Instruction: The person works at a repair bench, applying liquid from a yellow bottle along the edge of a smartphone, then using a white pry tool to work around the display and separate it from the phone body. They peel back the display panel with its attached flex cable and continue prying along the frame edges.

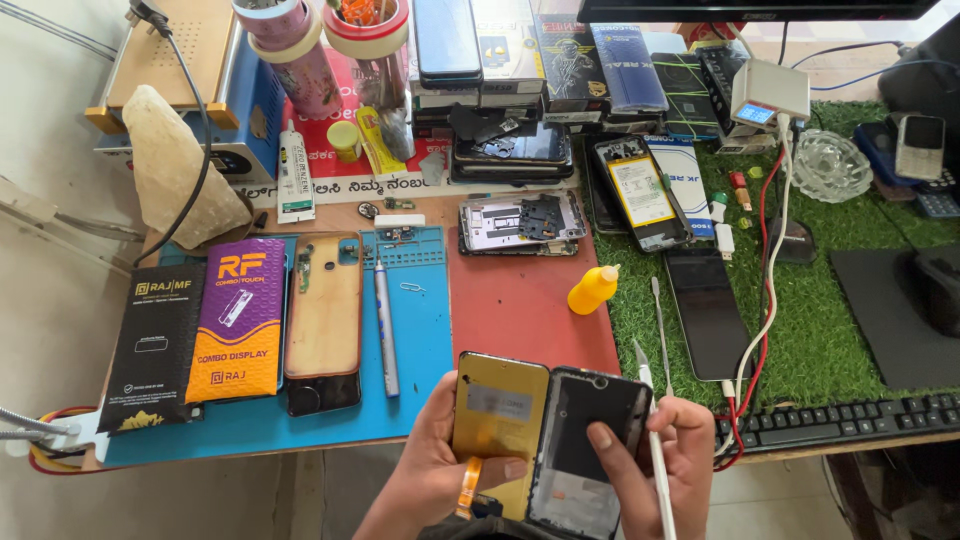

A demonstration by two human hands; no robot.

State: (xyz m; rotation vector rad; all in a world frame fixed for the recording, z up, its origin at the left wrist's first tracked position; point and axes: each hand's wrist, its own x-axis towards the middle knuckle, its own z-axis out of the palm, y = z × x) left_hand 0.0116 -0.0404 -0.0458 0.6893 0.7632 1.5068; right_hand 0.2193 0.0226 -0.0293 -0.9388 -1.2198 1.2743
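Note:
My left hand (432,468) holds a gold metal-backed display panel (497,420) with an orange flex ribbon (468,487) curling from its lower edge. My right hand (648,468) grips a black phone frame (590,448) lying open beside the panel, thumb pressed on its inside. A white tweezer-like tool (655,440) is tucked between the fingers of that same hand. Both hands are at the table's front edge, over the blue work mat (420,340).
On the mat lie a phone body with a tan back (323,320), a silver screwdriver (385,320) and two display boxes (200,325). A yellow dropper bottle (592,290), a dark screen (708,310), opened phones (520,222), a keyboard (840,420) and cables (768,300) surround them.

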